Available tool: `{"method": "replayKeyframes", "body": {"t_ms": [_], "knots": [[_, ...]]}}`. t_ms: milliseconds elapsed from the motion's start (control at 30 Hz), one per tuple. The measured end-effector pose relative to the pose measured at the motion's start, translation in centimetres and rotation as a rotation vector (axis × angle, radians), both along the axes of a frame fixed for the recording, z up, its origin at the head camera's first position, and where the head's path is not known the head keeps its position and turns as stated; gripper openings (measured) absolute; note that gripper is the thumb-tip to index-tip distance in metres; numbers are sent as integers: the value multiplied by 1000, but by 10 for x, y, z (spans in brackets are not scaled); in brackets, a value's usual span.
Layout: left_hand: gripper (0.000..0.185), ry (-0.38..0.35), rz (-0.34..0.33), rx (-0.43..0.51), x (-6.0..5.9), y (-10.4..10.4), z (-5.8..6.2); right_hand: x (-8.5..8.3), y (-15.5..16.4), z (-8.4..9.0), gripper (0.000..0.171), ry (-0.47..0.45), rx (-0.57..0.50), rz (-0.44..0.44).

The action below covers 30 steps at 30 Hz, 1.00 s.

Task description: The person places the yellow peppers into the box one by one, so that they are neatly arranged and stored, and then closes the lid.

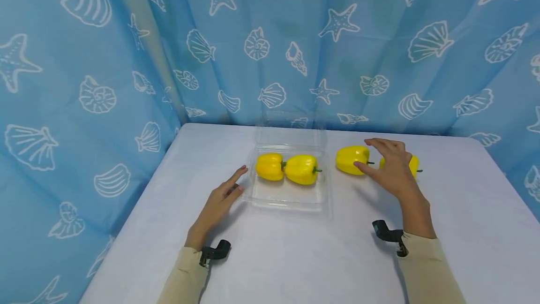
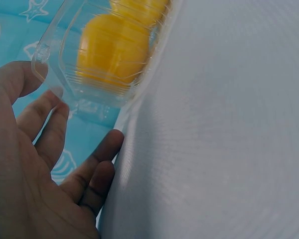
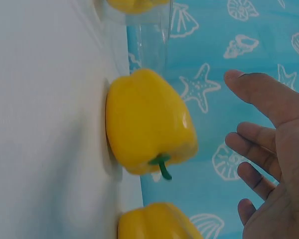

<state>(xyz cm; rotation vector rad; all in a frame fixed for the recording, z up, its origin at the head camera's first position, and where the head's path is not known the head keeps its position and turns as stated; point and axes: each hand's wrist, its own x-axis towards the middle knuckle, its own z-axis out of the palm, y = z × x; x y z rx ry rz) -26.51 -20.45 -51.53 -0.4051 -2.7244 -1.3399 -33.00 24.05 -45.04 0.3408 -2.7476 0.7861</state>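
A clear plastic clamshell tray [image 1: 291, 198] with its lid up sits mid-table and holds two yellow bell peppers [image 1: 270, 166] [image 1: 301, 169]. My left hand [image 1: 223, 196] rests open on the table, fingertips by the tray's [image 2: 55, 55] left edge; the wrist view shows the fingers straight. Two more yellow peppers lie on the table right of the tray: one [image 1: 352, 159] in front of my right hand [image 1: 390, 165], the other [image 1: 413, 164] partly hidden behind it. The right hand [image 3: 269, 149] hovers open above the nearer pepper [image 3: 147, 124], fingers spread, holding nothing.
The white table [image 1: 295, 257] is backed and flanked by a blue curtain [image 1: 105, 60] printed with shells and starfish. The table's left edge runs near my left forearm. Bare tabletop lies in front of the tray.
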Motion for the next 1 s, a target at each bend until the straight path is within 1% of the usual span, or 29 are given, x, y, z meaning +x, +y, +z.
{"method": "replayKeyframes", "body": {"t_ms": [133, 333, 533, 767, 1000], "knots": [[50, -6, 0, -1, 0, 0, 2, 1, 8, 1, 68, -7, -1, -18], [50, -16, 5, 0, 1, 1, 3, 1, 19, -2, 67, 4, -9, -34], [50, -29, 8, 0, 2, 3, 3, 2, 31, -5, 70, -17, -28, -75], [50, -24, 7, 1, 1, 3, 0, 1, 42, -8, 73, -44, -11, -119], [50, -20, 10, 5, 3, 2, 2, 6, 52, -11, 74, -50, -38, -150]]}}
